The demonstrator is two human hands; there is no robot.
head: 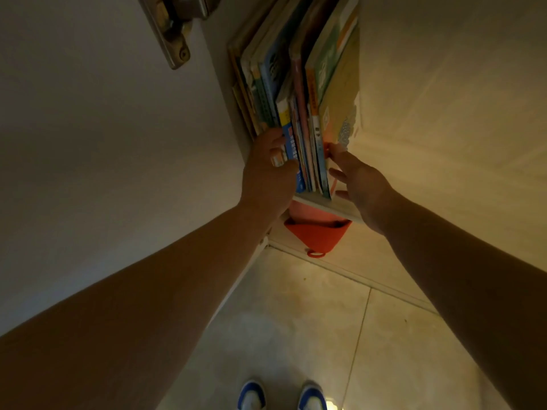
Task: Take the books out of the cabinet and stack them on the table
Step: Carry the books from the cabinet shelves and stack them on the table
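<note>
- We see a row of upright, thin, colourful paperback books (299, 93) standing on the pale cabinet shelf (325, 204); their tops run out of the frame at the upper edge, so we cannot count them.
- Our left hand (268, 173) presses against the left side of a blue-and-yellow-spined book (288, 134), with the thumb laid over its spine; the other fingers are hidden behind the hand, so we cannot tell whether they clasp it.
- Our right hand (359, 184) sits at the right end of the row, fingers spread loose, one fingertip touching the lower edge of the large yellow-green cover (340, 93); it holds nothing that we can make out.
- An orange triangular fabric flap with a small ring (316, 235) hangs below the shelf, its upper part hidden by the shelf board.
- The white cabinet door (103, 143) fills the left, its metal hinge (174, 28) cut off at the top.
- The light is dim and the printing on the spines is unreadable.
- Blue-and-white shoes (282, 396) on the beige tiled floor (296, 321) are cropped at the bottom.
</note>
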